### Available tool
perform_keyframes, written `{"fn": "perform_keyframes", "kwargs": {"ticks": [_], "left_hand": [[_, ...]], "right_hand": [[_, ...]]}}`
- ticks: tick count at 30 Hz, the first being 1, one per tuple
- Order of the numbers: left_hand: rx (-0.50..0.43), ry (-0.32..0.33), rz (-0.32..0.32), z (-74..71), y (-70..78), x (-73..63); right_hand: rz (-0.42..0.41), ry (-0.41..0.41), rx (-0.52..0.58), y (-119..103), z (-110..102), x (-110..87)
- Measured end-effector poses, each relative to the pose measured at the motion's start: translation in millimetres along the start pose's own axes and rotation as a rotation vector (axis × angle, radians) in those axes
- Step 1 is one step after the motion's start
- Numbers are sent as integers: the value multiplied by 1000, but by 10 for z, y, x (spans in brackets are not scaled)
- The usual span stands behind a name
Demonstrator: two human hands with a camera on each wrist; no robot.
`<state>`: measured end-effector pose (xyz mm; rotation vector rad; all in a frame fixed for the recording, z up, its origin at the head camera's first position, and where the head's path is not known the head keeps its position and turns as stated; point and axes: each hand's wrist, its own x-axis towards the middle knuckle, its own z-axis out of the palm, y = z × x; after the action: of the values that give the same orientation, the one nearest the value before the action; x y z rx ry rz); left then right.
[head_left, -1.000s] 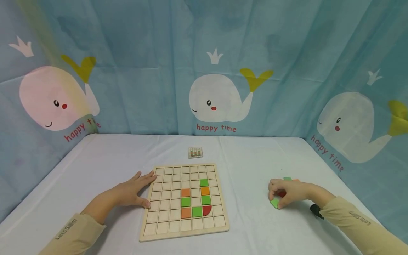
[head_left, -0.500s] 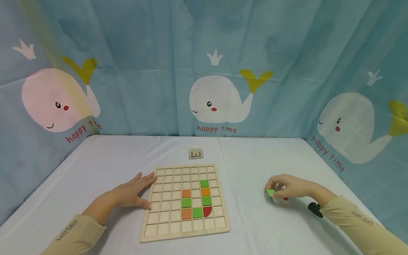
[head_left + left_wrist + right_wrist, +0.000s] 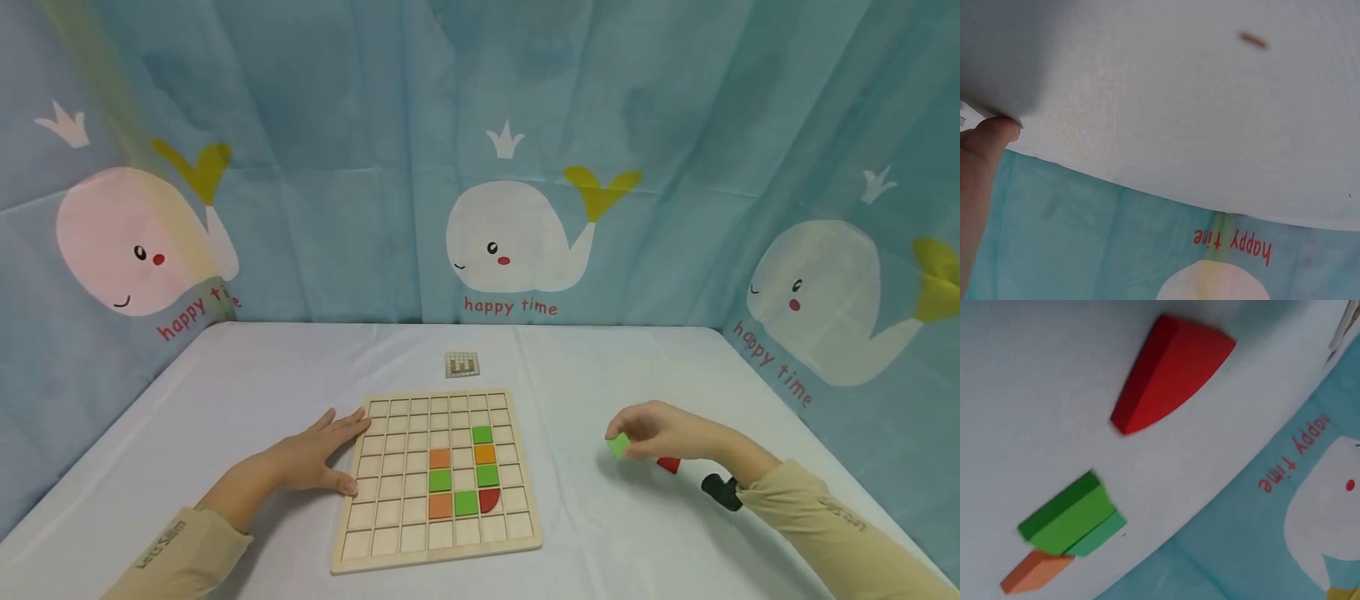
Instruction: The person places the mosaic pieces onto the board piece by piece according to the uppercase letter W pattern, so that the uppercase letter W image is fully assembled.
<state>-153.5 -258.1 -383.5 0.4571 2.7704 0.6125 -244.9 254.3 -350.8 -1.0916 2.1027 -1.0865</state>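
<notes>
My left hand [image 3: 318, 454] lies with straight, spread fingers against the left edge of a wooden grid board [image 3: 382, 542]. Several green, orange and red tiles sit in the board's cells, among them a red quarter-round tile [image 3: 489, 500]. To the right of the board, my right hand [image 3: 667, 429] pinches a green square tile [image 3: 618, 446] between thumb and fingers, seemingly just above the table. Behind that hand lies a red rounded tile [image 3: 1172, 372], seen closely in the right wrist view. One digit of the left hand [image 3: 985, 147] shows in the left wrist view; the right hand is out of its own wrist view.
Beyond the red tile lie loose green tiles [image 3: 1069, 515] and an orange tile [image 3: 1035, 572], which the right hand hides in the head view. A small pattern card [image 3: 461, 364] lies behind the board. A black object [image 3: 722, 492] is at the right cuff. A printed curtain [image 3: 337, 208] surrounds the white table.
My right hand has picked up the green tile and carried it leftward, slightly away from the pile, uncovering more of the red tile. My left hand stays at the board's edge.
</notes>
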Motion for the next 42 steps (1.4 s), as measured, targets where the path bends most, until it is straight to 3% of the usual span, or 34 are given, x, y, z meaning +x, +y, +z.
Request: {"fn": "perform_keyframes", "kwargs": {"ticks": [5, 10, 14, 28, 42], "left_hand": [[11, 0, -1, 2, 5, -7], [4, -4, -6, 1, 13, -13], [1, -2, -8, -7, 11, -15], [11, 0, -5, -12, 25, -12], [11, -6, -9, -29, 44, -22]], "right_hand": [[43, 29, 56, -66, 47, 78], [163, 89, 122, -210, 112, 178], [212, 116, 181, -290, 168, 282], [216, 124, 279, -448, 300, 553], [213, 103, 253, -529, 464, 804]]}}
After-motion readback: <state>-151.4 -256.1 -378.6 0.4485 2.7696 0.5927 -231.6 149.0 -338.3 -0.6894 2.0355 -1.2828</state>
